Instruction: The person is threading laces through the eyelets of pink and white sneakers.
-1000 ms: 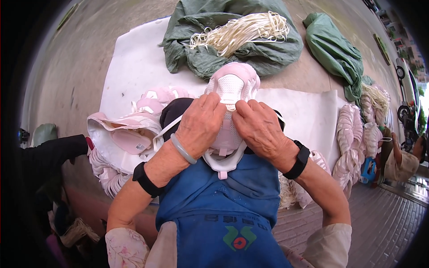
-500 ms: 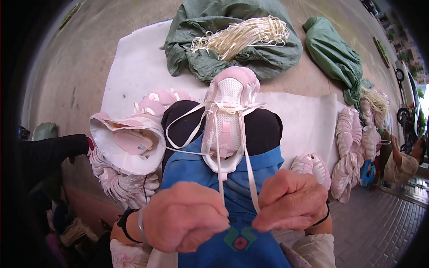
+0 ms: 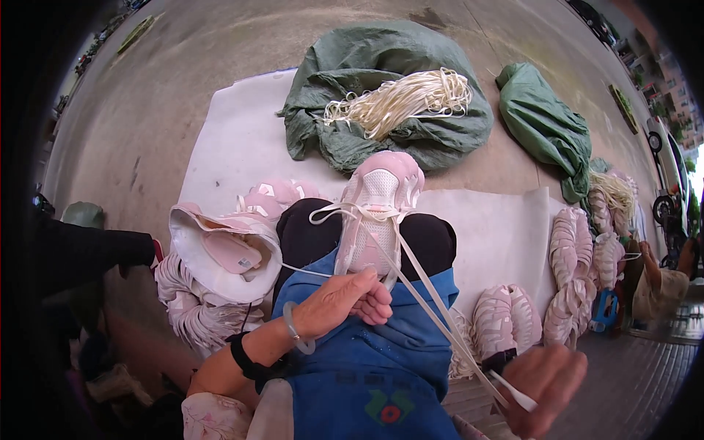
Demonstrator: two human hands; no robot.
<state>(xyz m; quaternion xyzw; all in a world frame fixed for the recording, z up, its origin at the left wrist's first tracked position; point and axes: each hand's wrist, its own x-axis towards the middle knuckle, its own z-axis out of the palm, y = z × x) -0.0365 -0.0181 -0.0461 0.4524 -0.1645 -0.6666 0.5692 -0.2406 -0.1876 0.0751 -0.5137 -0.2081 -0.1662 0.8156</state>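
Note:
A pink and white sneaker (image 3: 380,188) lies across my black-trousered knees, toe pointing away. Over its heel end, my left hand (image 3: 347,302) is closed with fingers curled and thumb lying along the tongue; whatever it may hold is hidden. My right hand (image 3: 546,389), somewhat blurred, is at the lower right, closed around the white shoelaces (image 3: 438,312). Two strands stretch taut from the sneaker to it, and a loose tip sticks out beside the fingers. Another lace loop (image 3: 326,213) lies slack left of the sneaker.
An upturned shoe upper with pink insole (image 3: 233,253) tops a stack of shoes at left. A bundle of cream laces (image 3: 403,103) rests on a green sack (image 3: 381,51). More sneakers (image 3: 506,317) stand at right. White sheeting (image 3: 488,235) covers the ground; a person (image 3: 660,282) is at far right.
Both hands were together near my lap, each on a lace. The right has swung out to the lower right, drawing the laces with it; the left has moved up to the sneaker's heel.

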